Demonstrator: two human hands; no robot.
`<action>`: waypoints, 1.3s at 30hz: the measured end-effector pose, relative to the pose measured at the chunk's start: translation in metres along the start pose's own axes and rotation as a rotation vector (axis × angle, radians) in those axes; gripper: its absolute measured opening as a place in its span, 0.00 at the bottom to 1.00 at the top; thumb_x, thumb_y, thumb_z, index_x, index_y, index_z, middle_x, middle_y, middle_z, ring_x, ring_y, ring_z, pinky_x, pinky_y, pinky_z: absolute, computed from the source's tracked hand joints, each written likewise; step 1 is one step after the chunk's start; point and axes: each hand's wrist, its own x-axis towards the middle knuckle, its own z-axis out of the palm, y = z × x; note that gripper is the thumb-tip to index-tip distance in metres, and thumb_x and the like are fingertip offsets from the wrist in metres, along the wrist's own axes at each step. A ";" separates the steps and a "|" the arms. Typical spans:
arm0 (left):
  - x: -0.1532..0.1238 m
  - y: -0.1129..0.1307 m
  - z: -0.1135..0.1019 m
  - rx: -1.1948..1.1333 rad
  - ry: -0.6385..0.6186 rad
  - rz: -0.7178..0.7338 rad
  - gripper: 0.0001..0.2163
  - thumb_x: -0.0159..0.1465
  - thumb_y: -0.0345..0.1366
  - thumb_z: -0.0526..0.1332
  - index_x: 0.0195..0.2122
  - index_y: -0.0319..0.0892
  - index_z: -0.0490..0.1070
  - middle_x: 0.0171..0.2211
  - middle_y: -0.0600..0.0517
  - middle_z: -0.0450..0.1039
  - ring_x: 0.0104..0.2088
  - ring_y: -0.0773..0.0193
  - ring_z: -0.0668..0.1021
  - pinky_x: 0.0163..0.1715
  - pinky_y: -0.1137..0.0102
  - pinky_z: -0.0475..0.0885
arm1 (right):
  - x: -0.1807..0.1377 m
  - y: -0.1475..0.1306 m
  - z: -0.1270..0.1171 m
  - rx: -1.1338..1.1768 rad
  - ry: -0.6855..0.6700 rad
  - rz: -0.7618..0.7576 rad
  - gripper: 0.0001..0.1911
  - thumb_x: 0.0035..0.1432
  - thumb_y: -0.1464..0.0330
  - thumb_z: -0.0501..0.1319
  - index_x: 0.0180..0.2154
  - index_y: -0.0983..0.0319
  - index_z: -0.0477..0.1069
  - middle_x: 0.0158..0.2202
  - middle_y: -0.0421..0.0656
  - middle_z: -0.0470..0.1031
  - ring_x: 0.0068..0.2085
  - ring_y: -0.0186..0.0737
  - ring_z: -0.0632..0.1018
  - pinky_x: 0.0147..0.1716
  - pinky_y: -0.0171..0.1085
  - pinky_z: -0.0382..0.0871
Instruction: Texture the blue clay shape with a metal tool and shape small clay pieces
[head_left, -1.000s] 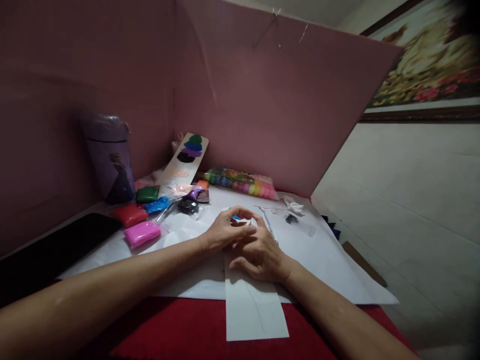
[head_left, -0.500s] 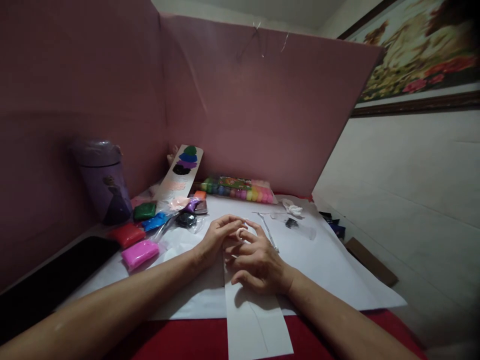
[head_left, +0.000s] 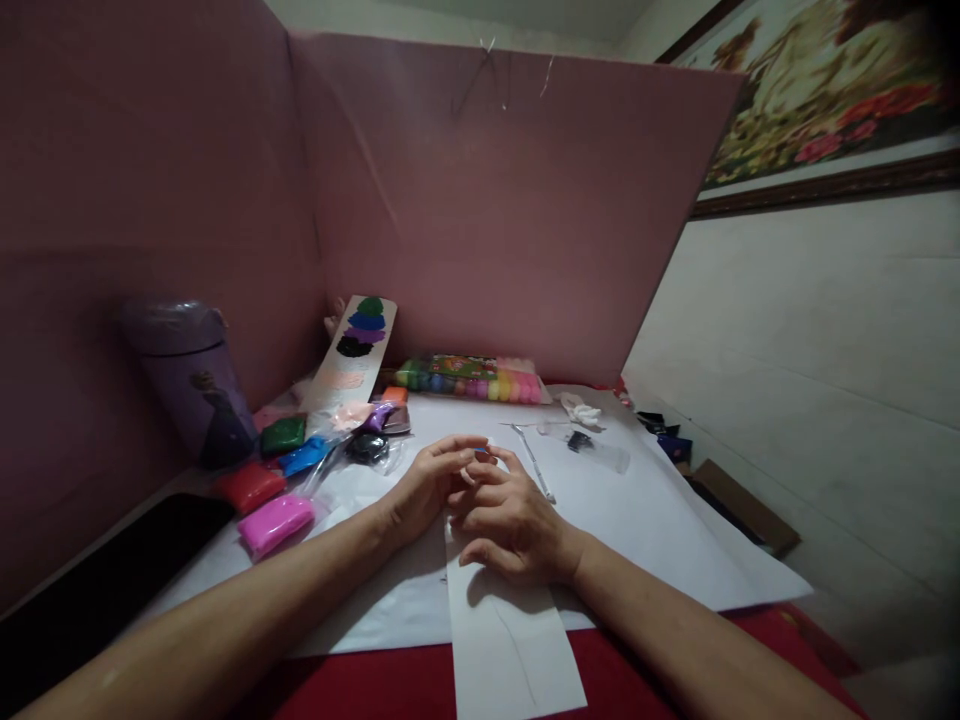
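Observation:
My left hand [head_left: 435, 480] and my right hand [head_left: 517, 522] meet over the middle of the white sheet, fingertips together. Pinched between them is a small piece [head_left: 481, 455] showing blue, perhaps modelling clay; fingers cover most of it. The left thumb and forefinger close on it from the left, the right forefinger from the far side. The other right fingers are loosely bent, with the thumb apart. Below the right hand lies a white card strip [head_left: 517, 660] with a thin curved line drawn on it. A slim silver tool [head_left: 534, 465] rests just beyond the right hand.
Bagged clay packets, including a pink one [head_left: 276, 527] and a red one [head_left: 251, 486], lie left, near a purple tumbler [head_left: 195, 385]. A painted swatch card [head_left: 352, 350] leans behind them. A multicoloured clay pack [head_left: 472, 380] lies along the pink board [head_left: 480, 200]. White clay [head_left: 580, 410] sits right.
The white ring-shaped bit seen between my fingertips has turned out of sight, and a blue patch shows there now. My hands stay together; the view has shifted slightly.

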 end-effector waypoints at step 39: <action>0.016 -0.004 -0.008 0.003 0.086 0.028 0.10 0.59 0.30 0.63 0.42 0.32 0.73 0.27 0.47 0.72 0.22 0.69 0.73 0.24 0.74 0.70 | -0.008 0.027 0.016 0.525 0.698 0.749 0.24 0.63 0.52 0.49 0.31 0.63 0.72 0.22 0.41 0.71 0.22 0.34 0.70 0.21 0.33 0.66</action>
